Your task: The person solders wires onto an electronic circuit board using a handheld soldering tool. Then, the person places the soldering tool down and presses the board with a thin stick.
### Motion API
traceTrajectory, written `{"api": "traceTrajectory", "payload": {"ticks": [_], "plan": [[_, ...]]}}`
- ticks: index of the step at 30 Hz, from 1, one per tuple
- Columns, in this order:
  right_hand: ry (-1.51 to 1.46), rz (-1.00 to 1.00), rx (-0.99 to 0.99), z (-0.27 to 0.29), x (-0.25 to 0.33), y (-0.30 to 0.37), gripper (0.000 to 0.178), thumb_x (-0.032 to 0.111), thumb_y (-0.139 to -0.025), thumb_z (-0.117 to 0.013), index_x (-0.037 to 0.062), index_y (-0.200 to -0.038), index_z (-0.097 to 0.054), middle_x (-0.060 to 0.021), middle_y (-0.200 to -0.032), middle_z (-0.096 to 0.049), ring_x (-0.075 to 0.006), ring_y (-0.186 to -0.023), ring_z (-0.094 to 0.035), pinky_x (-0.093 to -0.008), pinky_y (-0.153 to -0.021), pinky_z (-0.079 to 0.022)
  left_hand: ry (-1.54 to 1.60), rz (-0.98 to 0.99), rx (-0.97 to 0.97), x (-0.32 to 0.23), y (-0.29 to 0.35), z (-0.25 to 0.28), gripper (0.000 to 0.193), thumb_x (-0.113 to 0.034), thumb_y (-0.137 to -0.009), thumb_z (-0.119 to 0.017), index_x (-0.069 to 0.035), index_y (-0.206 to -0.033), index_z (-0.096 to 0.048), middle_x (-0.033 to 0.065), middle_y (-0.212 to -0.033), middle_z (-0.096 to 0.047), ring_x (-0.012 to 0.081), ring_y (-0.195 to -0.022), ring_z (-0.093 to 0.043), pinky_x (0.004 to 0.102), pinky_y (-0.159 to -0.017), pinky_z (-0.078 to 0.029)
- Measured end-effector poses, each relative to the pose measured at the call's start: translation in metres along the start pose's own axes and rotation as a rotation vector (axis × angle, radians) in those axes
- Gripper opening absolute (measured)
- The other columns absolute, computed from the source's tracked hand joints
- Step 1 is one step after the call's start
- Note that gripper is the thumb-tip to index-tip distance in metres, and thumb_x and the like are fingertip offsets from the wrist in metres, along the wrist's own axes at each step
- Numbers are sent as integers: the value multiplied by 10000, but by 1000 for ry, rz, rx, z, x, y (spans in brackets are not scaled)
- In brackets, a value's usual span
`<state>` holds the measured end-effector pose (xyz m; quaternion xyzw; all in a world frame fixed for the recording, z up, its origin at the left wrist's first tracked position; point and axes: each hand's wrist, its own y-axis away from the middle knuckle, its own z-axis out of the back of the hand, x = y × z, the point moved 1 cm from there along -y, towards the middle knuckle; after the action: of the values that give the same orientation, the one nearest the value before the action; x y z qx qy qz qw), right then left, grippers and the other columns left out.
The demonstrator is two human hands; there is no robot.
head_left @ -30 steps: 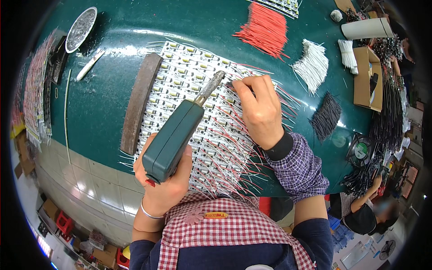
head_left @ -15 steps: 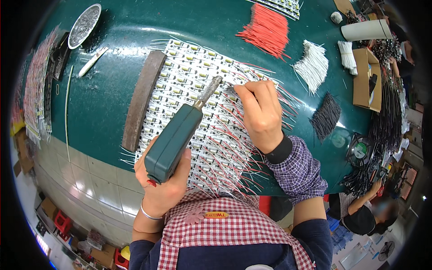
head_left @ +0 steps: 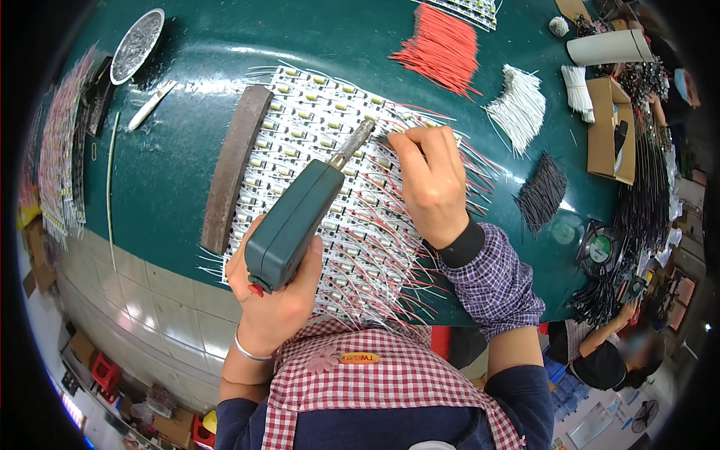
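Note:
My left hand [head_left: 279, 300] is wrapped round a green soldering gun [head_left: 294, 225], whose metal tip points up and to the right, over the far part of a panel of small white circuit boards [head_left: 300, 124]. The boards carry rows of yellowish components. Close to the tip, my right hand [head_left: 431, 180] is closed in a pinch on what looks like a thin dark wire [head_left: 382, 139], mostly hidden by the fingers. Red and white wires [head_left: 375, 217] stick out from the right and near rows of the panel. A rusty metal bar [head_left: 236, 169] lies along the panel's left edge.
Bundles of red wires [head_left: 439, 49], white wires [head_left: 517, 109] and black wires [head_left: 541, 193] lie to the right. A metal dish [head_left: 137, 46] and a white-handled tool [head_left: 152, 105] are far left. A small fan [head_left: 600, 247] and a cardboard box [head_left: 606, 127] stand right; another person sits beyond.
The soldering gun in my left hand has shifted slightly right and its tip a little farther away. My right hand has moved slightly left and away from me, still pinching.

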<state>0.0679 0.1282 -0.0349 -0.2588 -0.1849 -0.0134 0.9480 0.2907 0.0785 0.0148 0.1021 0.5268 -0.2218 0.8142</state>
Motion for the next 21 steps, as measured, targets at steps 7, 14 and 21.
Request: {"api": "traceTrajectory", "payload": {"ticks": [7, 14, 21], "plan": [[21, -7, 6, -3, -2, 0, 345, -46, -724, -649, -41, -1068, -639, -127, -979, -576, -291, -896, -567, -379, -705, -512, 59, 35, 5, 3, -4, -6, 183, 28, -799, -749, 60, -968, -687, 140, -902, -678, 231, -697, -664, 312, -648, -520], [21, -21, 18, -3, 0, -1, 344, -51, -723, -646, -37, -1066, -637, -123, -974, -571, -291, -892, -564, -379, -702, -510, 40, 4, 27, 2, -7, -5, 160, 30, -809, -737, 58, -956, -678, 133, -880, -665, 221, -681, -653, 312, -615, -505], [24, -18, 9, -4, -1, -1, 340, -51, -725, -642, -35, -1064, -638, -121, -973, -571, -288, -890, -564, -374, -698, -510, -56, -27, -15, 0, 1, -2, 172, 40, -793, -756, 50, -953, -695, 128, -947, -695, 207, -730, -682, 278, -661, -529]]}}
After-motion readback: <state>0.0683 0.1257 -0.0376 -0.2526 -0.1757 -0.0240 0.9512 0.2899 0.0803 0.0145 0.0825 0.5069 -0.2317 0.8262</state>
